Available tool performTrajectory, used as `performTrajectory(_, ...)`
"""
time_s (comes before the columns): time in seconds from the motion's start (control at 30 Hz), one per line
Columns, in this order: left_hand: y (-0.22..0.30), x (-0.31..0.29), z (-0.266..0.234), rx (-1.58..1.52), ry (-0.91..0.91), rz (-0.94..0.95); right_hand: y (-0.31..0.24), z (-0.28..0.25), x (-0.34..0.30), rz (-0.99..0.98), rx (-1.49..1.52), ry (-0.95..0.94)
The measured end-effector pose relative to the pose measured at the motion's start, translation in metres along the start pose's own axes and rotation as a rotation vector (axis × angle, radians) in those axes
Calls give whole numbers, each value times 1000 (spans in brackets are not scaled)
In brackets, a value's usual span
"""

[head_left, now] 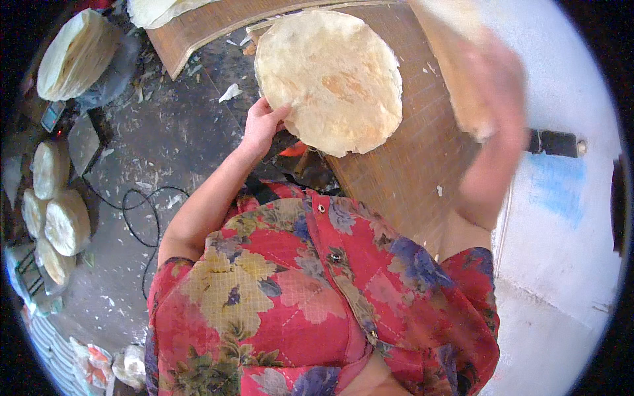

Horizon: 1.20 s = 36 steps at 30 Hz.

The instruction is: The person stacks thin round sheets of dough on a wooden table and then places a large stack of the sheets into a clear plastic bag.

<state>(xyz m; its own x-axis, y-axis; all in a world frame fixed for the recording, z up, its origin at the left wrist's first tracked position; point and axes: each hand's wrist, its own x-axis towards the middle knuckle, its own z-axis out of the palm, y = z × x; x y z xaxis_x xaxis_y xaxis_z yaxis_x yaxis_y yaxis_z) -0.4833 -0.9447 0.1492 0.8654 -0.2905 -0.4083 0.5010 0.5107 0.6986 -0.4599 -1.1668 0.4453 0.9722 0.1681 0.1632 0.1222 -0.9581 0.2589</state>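
Bread is over the table's left edge, left hand pinching its near-left rim, thumb on top. Right hand is motion-blurred by a tan sheet; can't tell if it's gripping. Looks mid-batch: wrapped packs and a stack at left seem done, held one not yet set down; count left unclear.

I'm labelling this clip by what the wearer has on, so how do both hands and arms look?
The left hand is gloveless, its wrist and forearm uncovered, with no watch or bracelet showing. The right hand is motion-blurred, so small details there can't be told. Both the left sleeve and right sleeve are short, red and flower-patterned.
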Motion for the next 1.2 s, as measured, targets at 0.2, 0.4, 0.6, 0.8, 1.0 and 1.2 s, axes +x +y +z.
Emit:
performTrajectory(0.2,9,-8,3,176,-298,83,-107,178,-47,-147,161,-180)
performTrajectory(0.4,0,-2,6,350,-138,194,-136,163,-59,-135,401,-53)
performTrajectory(0.6,10,-13,40,319,37,151,-148,192,-71,37,400,218)
performTrajectory(0.8,-15,1,13,173,77,102,-78,148,-35,213,610,-207)
performTrajectory(1.0,-24,3,7,71,99,50,135,83,17,326,877,-199)
performTrajectory(1.2,-23,0,8,123,82,73,166,-51,49,322,533,-34)
